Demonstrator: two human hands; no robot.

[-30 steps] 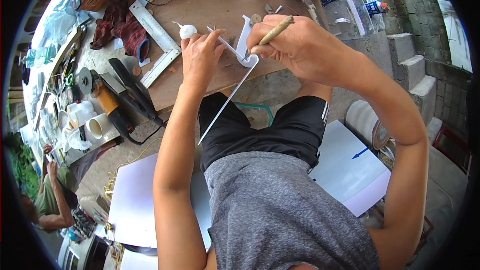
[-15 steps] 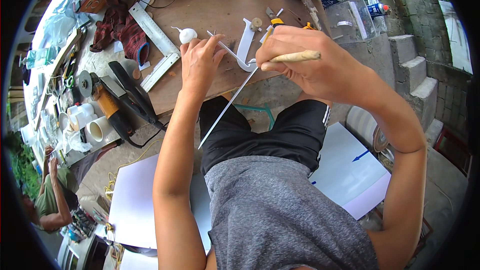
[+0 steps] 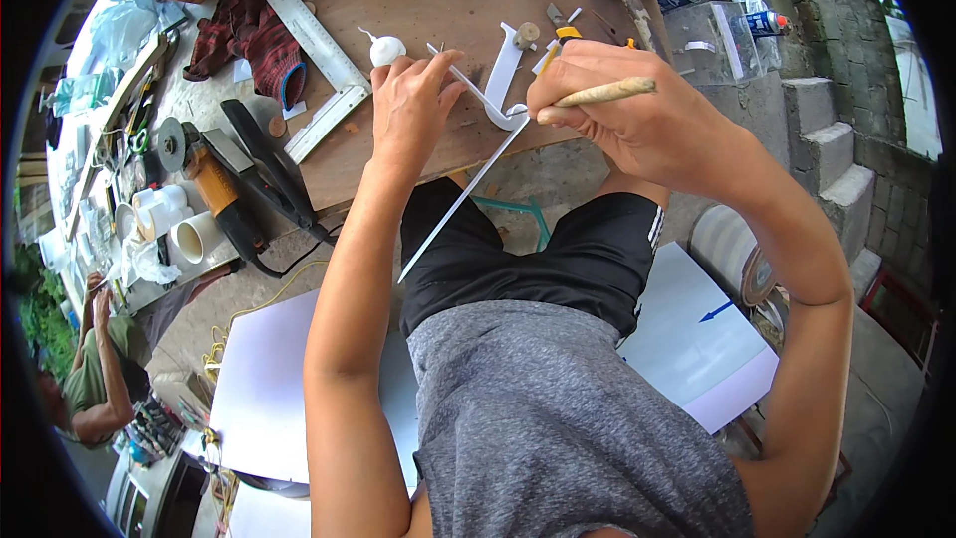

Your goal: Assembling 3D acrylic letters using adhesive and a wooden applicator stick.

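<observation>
Angle grinder (image 3: 209,184): far left of the broad white strip (image 3: 505,75). Metal square (image 3: 314,45) and stemmed white ball (image 3: 386,51): nearer, same side. My left hand (image 3: 410,110): left of the strip, thumb and forefinger narrow about a thin white rod (image 3: 478,94), grip little altered from a second ago. Broad white strip: over the near edge of the table (image 3: 418,0), hooked at its lower end; a long thin strip (image 3: 463,202) slants from there toward my lap. My right hand (image 3: 637,130): right of the hook, closed on a wooden-handled tool (image 3: 607,92), its butt swung from pointing away to pointing right; I judge this a changed working angle. Yellow knife (image 3: 568,34): right of the strip, yellow part now uncovered. Not made out: whether rod and strips are one piece; tool tip at the hook; knife handle, behind my right hand.
</observation>
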